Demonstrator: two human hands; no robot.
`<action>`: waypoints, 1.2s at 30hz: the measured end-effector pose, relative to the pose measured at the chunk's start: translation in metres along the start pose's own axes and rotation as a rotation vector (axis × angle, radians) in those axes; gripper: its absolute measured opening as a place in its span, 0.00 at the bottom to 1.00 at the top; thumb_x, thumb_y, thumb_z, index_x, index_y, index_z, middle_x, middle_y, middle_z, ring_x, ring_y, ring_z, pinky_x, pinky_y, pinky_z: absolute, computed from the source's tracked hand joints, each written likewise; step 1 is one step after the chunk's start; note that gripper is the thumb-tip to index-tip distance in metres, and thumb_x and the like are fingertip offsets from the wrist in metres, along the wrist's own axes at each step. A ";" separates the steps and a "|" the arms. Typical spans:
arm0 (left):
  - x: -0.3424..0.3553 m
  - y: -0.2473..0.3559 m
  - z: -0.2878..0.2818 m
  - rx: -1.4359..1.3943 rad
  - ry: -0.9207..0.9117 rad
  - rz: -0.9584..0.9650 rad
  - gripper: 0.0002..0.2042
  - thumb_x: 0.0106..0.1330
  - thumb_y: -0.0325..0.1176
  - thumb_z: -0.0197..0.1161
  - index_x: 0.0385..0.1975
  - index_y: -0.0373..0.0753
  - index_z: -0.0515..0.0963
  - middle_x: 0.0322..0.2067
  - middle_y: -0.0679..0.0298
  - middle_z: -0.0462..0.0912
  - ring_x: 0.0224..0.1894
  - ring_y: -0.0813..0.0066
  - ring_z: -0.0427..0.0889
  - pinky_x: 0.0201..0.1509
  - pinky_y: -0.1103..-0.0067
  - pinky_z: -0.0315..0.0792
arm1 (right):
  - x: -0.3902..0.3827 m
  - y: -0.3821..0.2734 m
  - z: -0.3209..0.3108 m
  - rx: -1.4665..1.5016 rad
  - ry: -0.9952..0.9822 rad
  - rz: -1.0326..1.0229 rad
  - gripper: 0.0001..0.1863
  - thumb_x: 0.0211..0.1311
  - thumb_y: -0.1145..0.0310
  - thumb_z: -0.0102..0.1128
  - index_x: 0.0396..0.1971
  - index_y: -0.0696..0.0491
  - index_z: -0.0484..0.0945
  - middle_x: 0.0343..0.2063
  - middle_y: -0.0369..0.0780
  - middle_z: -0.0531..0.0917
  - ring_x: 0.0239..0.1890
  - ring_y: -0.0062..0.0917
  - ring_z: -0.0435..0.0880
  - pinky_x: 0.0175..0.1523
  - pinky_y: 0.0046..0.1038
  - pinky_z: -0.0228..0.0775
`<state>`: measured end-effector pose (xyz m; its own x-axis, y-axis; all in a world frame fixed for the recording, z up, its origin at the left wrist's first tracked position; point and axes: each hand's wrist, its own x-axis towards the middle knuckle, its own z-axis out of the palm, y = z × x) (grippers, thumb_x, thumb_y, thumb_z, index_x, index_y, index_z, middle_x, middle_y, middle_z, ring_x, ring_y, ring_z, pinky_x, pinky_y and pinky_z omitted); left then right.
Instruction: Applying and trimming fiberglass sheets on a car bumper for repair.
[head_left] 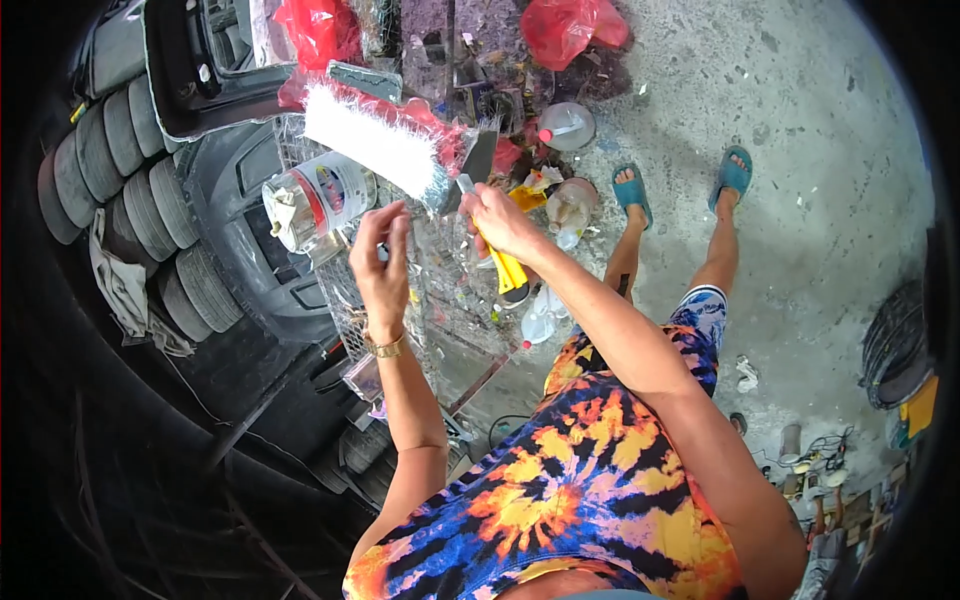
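1. One yellow-handled utility knife (510, 270), in right hand (503, 222), fingers clamped around it.
2. One left hand (380, 258), fingers loosely curled, slightly apart, near clear plastic jar (345, 188).
3. One frayed white fibre mat (368, 140), beyond both hands.

Wears a sleeveless tie-dye top (570, 490) in orange, blue and black, patterned shorts (702, 312), gold-coloured wristband (386, 348), teal slides (733, 177).

Tool (509, 270) in right grip (503, 222); tyres (122, 132) left of jar (343, 190).
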<state>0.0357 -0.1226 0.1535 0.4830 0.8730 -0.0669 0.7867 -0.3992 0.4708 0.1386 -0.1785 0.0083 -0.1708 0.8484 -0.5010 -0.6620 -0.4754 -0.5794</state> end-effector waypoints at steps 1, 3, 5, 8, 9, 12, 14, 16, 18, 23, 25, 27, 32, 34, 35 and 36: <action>-0.004 -0.001 -0.004 -0.067 0.063 -0.010 0.07 0.67 0.24 0.57 0.42 0.34 0.78 0.31 0.63 0.80 0.29 0.79 0.77 0.34 0.82 0.71 | -0.001 -0.001 0.002 -0.003 0.013 -0.022 0.15 0.73 0.61 0.40 0.34 0.59 0.68 0.18 0.35 0.71 0.11 0.17 0.70 0.15 0.23 0.67; -0.026 -0.009 -0.007 -0.046 0.081 -0.010 0.07 0.68 0.24 0.56 0.42 0.34 0.78 0.30 0.63 0.79 0.28 0.79 0.76 0.32 0.82 0.71 | -0.001 0.000 0.007 0.186 -0.002 0.024 0.15 0.73 0.61 0.40 0.33 0.58 0.68 0.19 0.35 0.71 0.11 0.17 0.69 0.15 0.23 0.67; -0.057 -0.027 -0.003 0.048 0.073 -0.108 0.07 0.69 0.27 0.56 0.41 0.34 0.78 0.27 0.65 0.79 0.25 0.80 0.74 0.29 0.82 0.68 | 0.001 0.001 0.011 0.301 -0.019 0.034 0.13 0.71 0.62 0.40 0.33 0.57 0.66 0.17 0.35 0.70 0.12 0.18 0.70 0.14 0.25 0.67; -0.106 -0.057 0.011 0.039 0.056 -0.273 0.07 0.69 0.29 0.56 0.41 0.33 0.78 0.27 0.66 0.80 0.25 0.82 0.75 0.30 0.84 0.69 | 0.002 -0.004 0.003 0.451 -0.055 0.109 0.13 0.72 0.61 0.45 0.33 0.56 0.69 0.19 0.34 0.71 0.14 0.16 0.70 0.16 0.21 0.66; -0.122 -0.068 0.014 0.002 0.039 -0.375 0.09 0.70 0.29 0.55 0.41 0.31 0.78 0.28 0.66 0.81 0.27 0.83 0.76 0.32 0.85 0.70 | 0.000 -0.006 -0.002 0.457 -0.081 0.108 0.12 0.71 0.61 0.45 0.33 0.55 0.69 0.19 0.34 0.71 0.14 0.15 0.70 0.16 0.21 0.66; -0.176 -0.097 0.035 -0.092 -0.025 -0.525 0.10 0.70 0.33 0.56 0.39 0.33 0.79 0.25 0.66 0.79 0.26 0.82 0.75 0.31 0.82 0.70 | -0.015 -0.014 -0.030 0.273 -0.033 0.087 0.11 0.69 0.62 0.47 0.35 0.56 0.71 0.20 0.32 0.71 0.15 0.14 0.69 0.17 0.20 0.65; -0.210 -0.117 0.057 -0.196 -0.096 -0.624 0.10 0.70 0.34 0.56 0.38 0.33 0.79 0.25 0.66 0.79 0.27 0.82 0.75 0.32 0.82 0.70 | -0.033 -0.018 -0.051 0.157 0.112 0.111 0.11 0.69 0.63 0.47 0.39 0.55 0.71 0.21 0.32 0.70 0.16 0.14 0.68 0.19 0.20 0.64; -0.239 -0.142 0.081 -0.237 -0.214 -0.707 0.11 0.70 0.36 0.57 0.37 0.33 0.78 0.26 0.66 0.80 0.29 0.82 0.76 0.35 0.82 0.71 | -0.045 -0.021 -0.054 -0.019 0.245 0.133 0.15 0.69 0.64 0.47 0.48 0.58 0.69 0.22 0.34 0.72 0.19 0.15 0.70 0.23 0.20 0.67; -0.262 -0.167 0.106 -0.428 -0.302 -0.780 0.11 0.69 0.37 0.57 0.39 0.35 0.78 0.29 0.66 0.81 0.30 0.80 0.78 0.36 0.79 0.72 | -0.051 -0.028 -0.045 -0.145 0.200 -0.012 0.17 0.70 0.64 0.46 0.51 0.60 0.67 0.24 0.35 0.74 0.20 0.16 0.72 0.25 0.21 0.69; -0.304 -0.213 0.147 -0.653 -0.428 -0.983 0.13 0.68 0.42 0.57 0.40 0.39 0.78 0.31 0.66 0.83 0.31 0.78 0.80 0.32 0.79 0.72 | -0.052 -0.075 -0.013 -0.565 0.157 0.027 0.13 0.71 0.64 0.43 0.41 0.60 0.66 0.21 0.42 0.79 0.18 0.24 0.80 0.23 0.27 0.73; -0.313 -0.224 0.155 -0.773 -0.419 -1.156 0.12 0.67 0.41 0.58 0.40 0.40 0.78 0.31 0.66 0.83 0.31 0.78 0.80 0.32 0.80 0.71 | -0.051 -0.089 -0.002 -0.671 0.210 0.028 0.11 0.70 0.64 0.43 0.35 0.58 0.66 0.16 0.42 0.78 0.13 0.26 0.79 0.20 0.29 0.71; -0.317 -0.230 0.158 -0.813 -0.398 -1.186 0.12 0.66 0.41 0.58 0.41 0.41 0.78 0.30 0.66 0.83 0.31 0.80 0.80 0.33 0.81 0.71 | -0.047 -0.097 0.009 -0.775 0.212 0.049 0.11 0.69 0.65 0.43 0.33 0.58 0.67 0.15 0.41 0.77 0.13 0.25 0.78 0.20 0.29 0.70; -0.302 -0.233 0.168 -0.886 -0.426 -1.188 0.12 0.67 0.41 0.56 0.42 0.40 0.77 0.30 0.67 0.83 0.29 0.82 0.78 0.32 0.82 0.70 | -0.037 -0.101 0.019 -0.814 0.187 0.128 0.12 0.66 0.66 0.44 0.33 0.61 0.68 0.13 0.41 0.77 0.10 0.24 0.75 0.19 0.29 0.68; -0.293 -0.231 0.174 -0.934 -0.426 -1.164 0.12 0.68 0.40 0.55 0.42 0.39 0.77 0.30 0.67 0.82 0.28 0.82 0.78 0.32 0.83 0.69 | -0.036 -0.104 0.016 -0.789 0.185 0.161 0.12 0.66 0.67 0.44 0.32 0.62 0.68 0.13 0.42 0.77 0.10 0.24 0.75 0.18 0.29 0.67; -0.289 -0.231 0.175 -0.924 -0.398 -1.173 0.12 0.68 0.40 0.55 0.42 0.39 0.77 0.30 0.67 0.82 0.28 0.82 0.78 0.32 0.83 0.69 | -0.036 -0.106 0.016 -0.784 0.228 0.229 0.12 0.65 0.67 0.44 0.32 0.62 0.69 0.13 0.42 0.77 0.10 0.24 0.74 0.18 0.29 0.67; -0.284 -0.230 0.178 -0.941 -0.391 -1.150 0.12 0.69 0.41 0.55 0.43 0.40 0.77 0.31 0.67 0.83 0.30 0.81 0.79 0.32 0.82 0.70 | -0.036 -0.106 0.012 -0.732 0.172 0.202 0.12 0.65 0.68 0.45 0.32 0.63 0.69 0.12 0.42 0.76 0.09 0.24 0.73 0.17 0.28 0.65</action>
<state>-0.2144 -0.3289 -0.0924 -0.0107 0.3895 -0.9210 0.3454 0.8658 0.3621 0.2062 -0.1555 0.0957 -0.0811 0.7096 -0.7000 0.0302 -0.7002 -0.7133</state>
